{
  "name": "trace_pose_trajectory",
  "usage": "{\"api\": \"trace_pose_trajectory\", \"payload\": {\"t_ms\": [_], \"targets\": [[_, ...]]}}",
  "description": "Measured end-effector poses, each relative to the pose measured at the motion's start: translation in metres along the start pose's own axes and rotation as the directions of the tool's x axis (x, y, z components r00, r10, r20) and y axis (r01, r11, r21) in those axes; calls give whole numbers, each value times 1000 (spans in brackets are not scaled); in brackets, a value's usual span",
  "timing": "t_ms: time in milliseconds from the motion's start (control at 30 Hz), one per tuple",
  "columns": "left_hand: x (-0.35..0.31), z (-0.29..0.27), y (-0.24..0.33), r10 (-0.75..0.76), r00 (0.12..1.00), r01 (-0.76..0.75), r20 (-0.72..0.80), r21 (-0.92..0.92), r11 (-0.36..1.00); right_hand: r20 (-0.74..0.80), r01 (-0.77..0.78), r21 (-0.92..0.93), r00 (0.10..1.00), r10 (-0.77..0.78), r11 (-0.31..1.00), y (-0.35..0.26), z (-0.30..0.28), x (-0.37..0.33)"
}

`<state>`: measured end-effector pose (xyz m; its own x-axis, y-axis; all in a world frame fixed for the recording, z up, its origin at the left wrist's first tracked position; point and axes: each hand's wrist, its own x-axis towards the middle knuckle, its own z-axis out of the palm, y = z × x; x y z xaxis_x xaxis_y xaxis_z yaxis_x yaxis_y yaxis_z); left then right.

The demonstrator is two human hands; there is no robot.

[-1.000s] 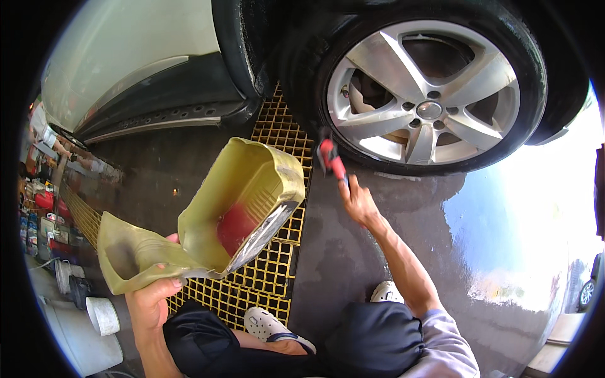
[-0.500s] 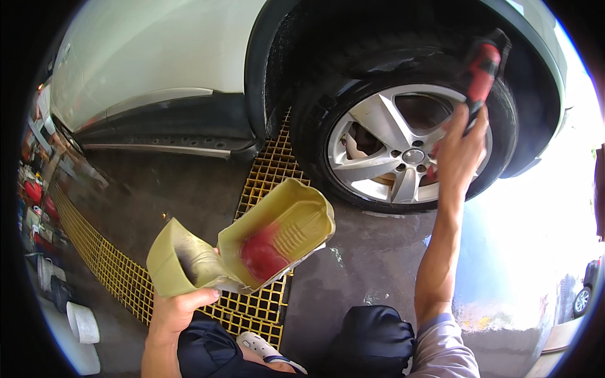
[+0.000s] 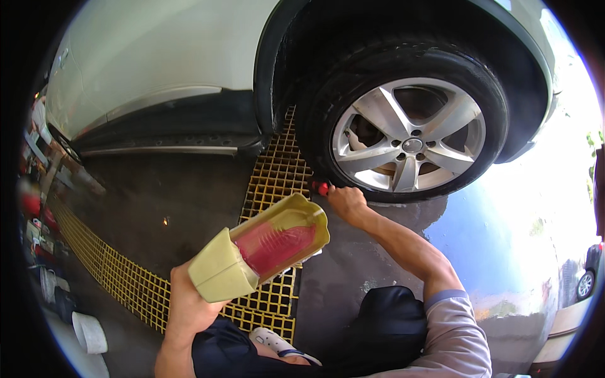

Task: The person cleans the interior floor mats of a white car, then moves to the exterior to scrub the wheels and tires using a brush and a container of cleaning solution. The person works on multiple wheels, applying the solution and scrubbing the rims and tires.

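My left hand (image 3: 191,302) grips a cut-open yellow-green plastic jug (image 3: 219,268) from its near left side. Red liquid (image 3: 280,244) pools inside the jug, which tilts a little. My right hand (image 3: 347,203) is closed round a red and black brush (image 3: 320,187), held low against the lower left of the black tyre (image 3: 315,135). The brush head is mostly dark and hard to make out; I cannot tell whether it touches the rubber. A silver five-spoke wheel rim (image 3: 413,146) fills the tyre's middle, just beyond my right hand.
The white car's body (image 3: 170,50) and black side step (image 3: 170,129) stretch off to the left. Yellow floor grating (image 3: 277,170) runs beneath the jug and along the left. My shoe (image 3: 274,340) is at the bottom. Wet, bright floor (image 3: 491,233) lies right, a white bucket (image 3: 90,332) left.
My right hand has swung the brush from the tyre's upper right down to its lower left. The jug has tipped, and its red liquid has spread toward the far end.
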<state>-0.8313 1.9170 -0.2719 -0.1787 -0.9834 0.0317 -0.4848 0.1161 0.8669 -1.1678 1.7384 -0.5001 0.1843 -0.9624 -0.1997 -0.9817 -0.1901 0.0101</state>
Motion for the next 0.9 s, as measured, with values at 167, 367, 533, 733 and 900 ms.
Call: {"api": "trace_pose_trajectory", "payload": {"t_ms": [167, 367, 533, 733, 900], "targets": [[-1, -7, -14, -153, 988, 147, -32, -141, 979, -390, 34, -1, 920, -32, 999, -6, -61, -36], [6, 0, -20, -191, 976, 159, -106, -256, 953, -812, -155, 74, 565, 150, 985, 72, -226, -106], [7, 8, -16, -198, 970, 147, -144, -302, 942, -757, -321, 560, 174, 629, 763, 211, -200, -185], [11, 20, -6, -199, 965, 133, -173, -333, 934, -91, -75, 992, 117, 989, 100, 284, -55, -234], [10, 27, 8, -175, 970, 128, -171, -256, 958, -371, -69, 923, 97, 923, 379, 245, -93, -243]]}}
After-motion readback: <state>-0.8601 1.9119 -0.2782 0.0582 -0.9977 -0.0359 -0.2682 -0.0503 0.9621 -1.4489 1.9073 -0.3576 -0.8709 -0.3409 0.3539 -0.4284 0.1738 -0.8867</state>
